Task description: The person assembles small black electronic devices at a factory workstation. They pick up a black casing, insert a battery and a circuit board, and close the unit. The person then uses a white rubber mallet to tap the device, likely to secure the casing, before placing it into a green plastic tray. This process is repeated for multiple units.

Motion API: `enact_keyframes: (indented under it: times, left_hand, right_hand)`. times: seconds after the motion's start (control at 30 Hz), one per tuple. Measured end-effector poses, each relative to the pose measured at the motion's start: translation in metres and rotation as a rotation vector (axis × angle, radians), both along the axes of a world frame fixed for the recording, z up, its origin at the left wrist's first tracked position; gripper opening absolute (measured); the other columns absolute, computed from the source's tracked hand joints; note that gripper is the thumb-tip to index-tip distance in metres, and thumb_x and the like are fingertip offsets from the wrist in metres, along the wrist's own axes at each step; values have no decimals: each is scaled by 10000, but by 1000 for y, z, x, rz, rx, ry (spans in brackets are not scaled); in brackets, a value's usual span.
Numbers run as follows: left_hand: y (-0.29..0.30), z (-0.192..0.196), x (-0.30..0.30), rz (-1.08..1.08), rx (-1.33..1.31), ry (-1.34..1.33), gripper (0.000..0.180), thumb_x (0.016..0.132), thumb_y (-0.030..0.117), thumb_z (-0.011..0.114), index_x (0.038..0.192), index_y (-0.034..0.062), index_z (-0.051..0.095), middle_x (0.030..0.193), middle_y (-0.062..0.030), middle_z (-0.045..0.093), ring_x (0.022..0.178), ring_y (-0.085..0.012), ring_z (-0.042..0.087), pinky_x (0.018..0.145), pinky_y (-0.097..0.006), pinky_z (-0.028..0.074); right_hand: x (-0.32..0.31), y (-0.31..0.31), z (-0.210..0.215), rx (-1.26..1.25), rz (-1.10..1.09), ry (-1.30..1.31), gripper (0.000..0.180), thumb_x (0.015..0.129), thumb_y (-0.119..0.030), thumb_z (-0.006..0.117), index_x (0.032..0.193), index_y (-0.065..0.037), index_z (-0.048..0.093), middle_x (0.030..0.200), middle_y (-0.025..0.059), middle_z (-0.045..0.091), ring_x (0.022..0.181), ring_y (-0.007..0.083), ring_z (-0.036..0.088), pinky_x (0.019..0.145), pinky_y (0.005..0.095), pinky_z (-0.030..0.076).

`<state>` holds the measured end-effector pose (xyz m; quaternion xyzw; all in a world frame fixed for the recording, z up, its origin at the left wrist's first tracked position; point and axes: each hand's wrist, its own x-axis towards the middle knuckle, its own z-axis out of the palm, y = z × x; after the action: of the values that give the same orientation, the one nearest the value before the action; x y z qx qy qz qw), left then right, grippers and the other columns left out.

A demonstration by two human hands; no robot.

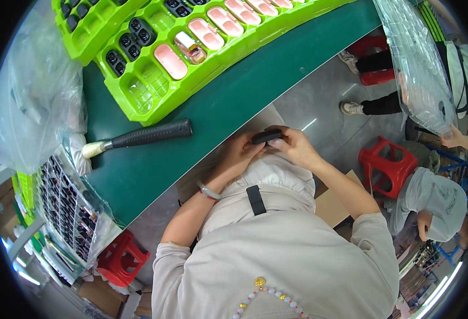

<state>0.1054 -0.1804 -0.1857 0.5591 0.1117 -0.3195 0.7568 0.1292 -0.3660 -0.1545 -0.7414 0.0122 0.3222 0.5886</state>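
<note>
Both hands meet just below the table edge: the left hand [239, 154] and right hand [293, 146] pinch one small black part [266, 136] between their fingers, in mid-handling by the look of it. Beyond the left hand lies a brush [138, 136] on the green table [234, 101]. Farther off, the green tray [191, 58] holds pink pieces and black parts, with several pockets unfilled, so I judge plenty remains.

Factory assembly line, manual workstn. Evidence: green bench mat [154, 175]; green trays [191, 69] w/ small parts in rows; brush [138, 137]; red stools [387, 165]; stacked cartons [103, 295]; another worker [433, 204] nearby.
</note>
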Motion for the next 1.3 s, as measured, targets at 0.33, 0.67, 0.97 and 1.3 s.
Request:
enact_keyframes:
  times: [0.33, 0.67, 0.97, 1.3]
  left_hand:
    - [-8, -3, 21, -324, 519, -495, 273, 884, 206, 583, 1083, 20, 582, 852, -152, 658, 787, -289, 648, 686, -385, 476]
    - [-11, -4, 30, -345, 533, -559, 261, 877, 173, 571, 1080, 11, 586, 867, -223, 635, 817, -385, 618, 693, -410, 475]
    - [-8, -11, 35, -464, 705, -626, 232, 849, 185, 608, 1031, 42, 617, 881, -191, 639, 812, -361, 621, 703, -408, 481]
    - [-12, -32, 43, -415, 702, -581, 367, 886, 329, 520, 943, -23, 607, 874, -270, 597, 786, -421, 584, 687, -476, 446]
  right_hand:
    - [14, -20, -20, -203, 192, 11, 356, 777, -40, 620, 1132, -30, 586, 1048, 165, 633, 950, 258, 606, 853, 340, 456]
    - [5, -25, -54, -99, 113, -70, 409, 762, -171, 690, 1142, -66, 581, 1054, 176, 626, 980, 327, 594, 844, 369, 457]
    - [7, -25, -51, -216, 55, -139, 345, 763, -144, 678, 1100, -104, 618, 1021, 147, 645, 934, 307, 615, 822, 382, 471]
    - [36, -27, -70, -178, 135, -126, 406, 709, -293, 698, 1061, -98, 646, 947, 212, 638, 905, 364, 608, 790, 391, 476]
